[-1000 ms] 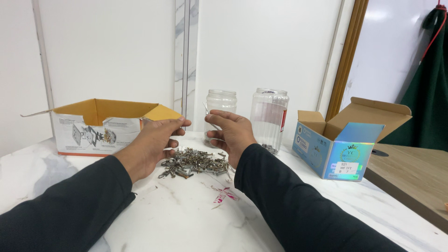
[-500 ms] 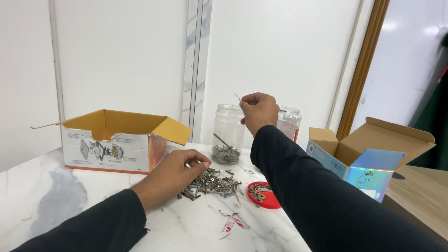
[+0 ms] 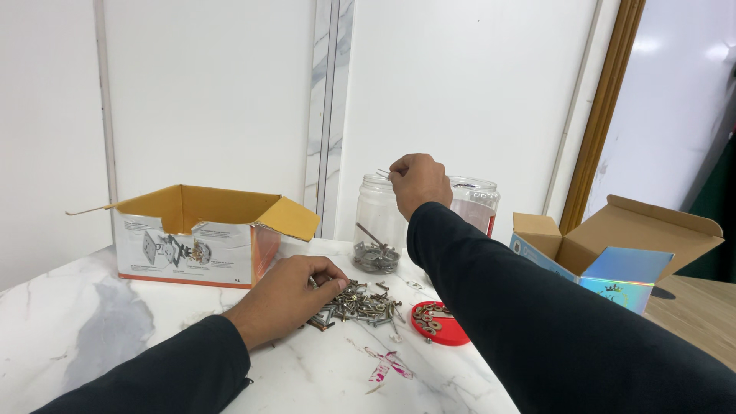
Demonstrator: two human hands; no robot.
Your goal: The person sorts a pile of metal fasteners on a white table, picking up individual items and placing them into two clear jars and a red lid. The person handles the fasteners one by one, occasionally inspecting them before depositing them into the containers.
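A pile of grey screws (image 3: 360, 303) lies on the white marble table (image 3: 92, 337). My left hand (image 3: 295, 291) rests on the pile's left edge, fingers curled into the screws. My right hand (image 3: 418, 180) is raised over the mouth of a clear plastic jar (image 3: 377, 222), pinching a thin screw between its fingertips. The jar holds a shallow layer of screws at its bottom. A second clear jar (image 3: 477, 205) stands just right of it, partly hidden behind my right arm.
An open white-and-yellow cardboard box (image 3: 195, 234) stands at the back left. A red lid (image 3: 438, 322) holding small metal parts lies right of the pile. An open blue cardboard box (image 3: 613, 257) sits at the right edge, by a wooden surface (image 3: 690, 314).
My right hand has left the pile and risen with a screw to the jar's mouth. My left hand stays on the pile. The camera has shifted, and the red lid has come into view.
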